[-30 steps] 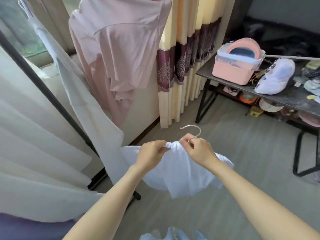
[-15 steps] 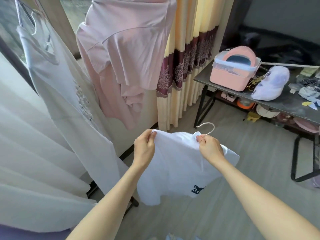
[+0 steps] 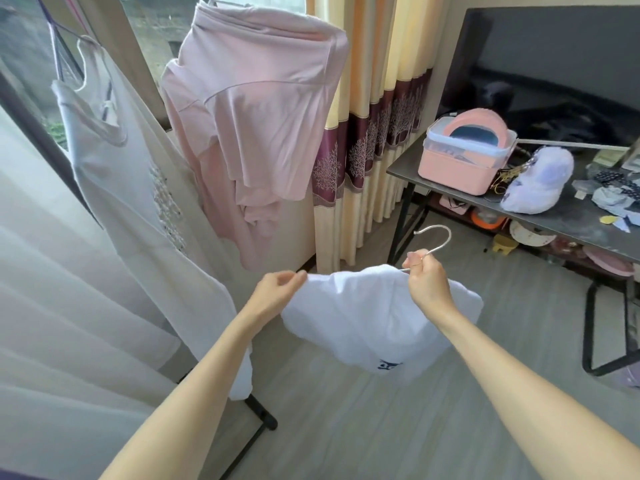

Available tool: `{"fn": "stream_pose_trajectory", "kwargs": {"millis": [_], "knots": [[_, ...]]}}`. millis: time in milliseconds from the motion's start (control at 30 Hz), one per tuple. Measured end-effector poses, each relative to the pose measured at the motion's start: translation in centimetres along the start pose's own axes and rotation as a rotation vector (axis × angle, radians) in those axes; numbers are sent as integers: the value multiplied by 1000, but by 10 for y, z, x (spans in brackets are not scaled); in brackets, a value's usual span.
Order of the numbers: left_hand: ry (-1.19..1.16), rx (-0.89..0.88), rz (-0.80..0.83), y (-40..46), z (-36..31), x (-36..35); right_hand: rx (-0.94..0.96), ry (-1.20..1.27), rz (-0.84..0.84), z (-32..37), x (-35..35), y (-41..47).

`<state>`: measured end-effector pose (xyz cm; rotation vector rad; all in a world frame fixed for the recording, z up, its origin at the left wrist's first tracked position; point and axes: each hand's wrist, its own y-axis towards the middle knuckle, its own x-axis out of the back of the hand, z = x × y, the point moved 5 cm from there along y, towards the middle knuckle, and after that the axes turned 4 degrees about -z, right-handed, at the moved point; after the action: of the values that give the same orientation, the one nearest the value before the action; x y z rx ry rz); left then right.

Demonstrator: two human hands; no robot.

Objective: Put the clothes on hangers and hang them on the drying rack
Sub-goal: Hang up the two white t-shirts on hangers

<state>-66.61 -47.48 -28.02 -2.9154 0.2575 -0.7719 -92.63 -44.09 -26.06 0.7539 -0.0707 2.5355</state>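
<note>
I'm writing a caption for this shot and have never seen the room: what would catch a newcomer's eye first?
The two hands in the middle: the left hand pinches the edge of a white shirt, and the right hand grips its hanger by the hook's neck. Above hangs a big pink garment, with a white top on a hanger to its left. At right, a pink box sits on a dark table.
</note>
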Motion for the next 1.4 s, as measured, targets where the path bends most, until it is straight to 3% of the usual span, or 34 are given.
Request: {"fn": "stream_pose_trajectory", "kwargs": {"millis": [133, 233, 433, 667, 800, 867, 933, 1033, 1100, 1167, 1233, 1400], "knots": [[289, 92, 384, -13, 9, -20, 185, -196, 98, 14, -11, 8], [319, 182, 602, -23, 16, -34, 192, -103, 110, 20, -13, 8], [122, 192, 274, -4, 15, -39, 23, 473, -16, 29, 1, 5], [-101, 132, 134, 10, -3, -67, 32, 615, 190, 44, 11, -9], [-533, 325, 15, 22, 2, -68, 32, 539, 229, 43, 13, -14], [-728, 336, -95, 26, -9, -53, 8, 437, 264, 34, 11, -17], [-708, 263, -229, 37, -24, -32, -61, 383, 385, 21, 1, -25], [-604, 190, -250, 42, -48, -17, -115, 270, 548, 10, -23, -36], [-545, 152, -217, 34, -58, -12, -85, 173, 476, 8, -30, -31], [-484, 114, -126, 23, -57, -11, -87, 150, 265, 0, -24, -16], [-395, 115, 71, 13, -46, -17, -70, 106, 76, -10, -11, -3], [-17, 194, 696, -6, -11, -42, -89, 91, 6, -10, 2, 1]]}}
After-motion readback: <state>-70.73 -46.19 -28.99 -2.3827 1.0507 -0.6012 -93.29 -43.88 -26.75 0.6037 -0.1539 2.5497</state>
